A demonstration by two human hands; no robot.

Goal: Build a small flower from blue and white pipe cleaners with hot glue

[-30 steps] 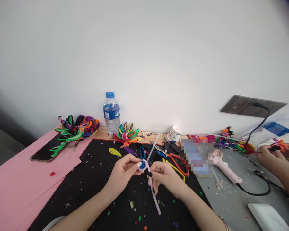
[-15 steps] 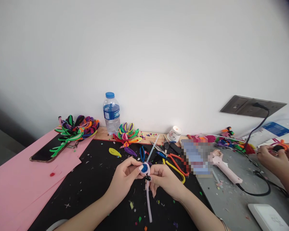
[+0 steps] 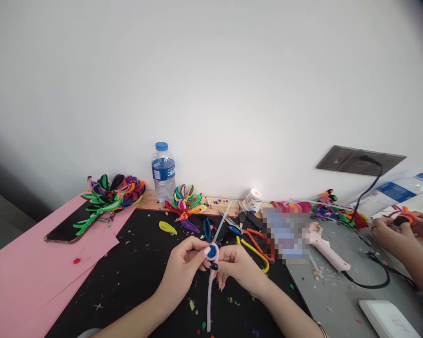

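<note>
Between my two hands is a pale pink pipe cleaner, curled into a ring around a blue coil, its long tail hanging down. My left hand pinches the coil's left side with thumb and fingertips. My right hand, with a black thumbnail, pinches the pink pipe cleaner at the lower right of the ring. Behind the hands lie a yellow loop, a purple loop and a blue loop on the black mat. A thin translucent stick extends away just behind the ring.
Scissors, orange and yellow pipe cleaners and a paper cup are behind right. A water bottle stands by the wall. A phone lies left. At right are a corded glue gun and another person's hands.
The pink tail has swung left, and its ring looks closed further around the blue coil. Both hands keep their pinch. The view has shifted slightly.
</note>
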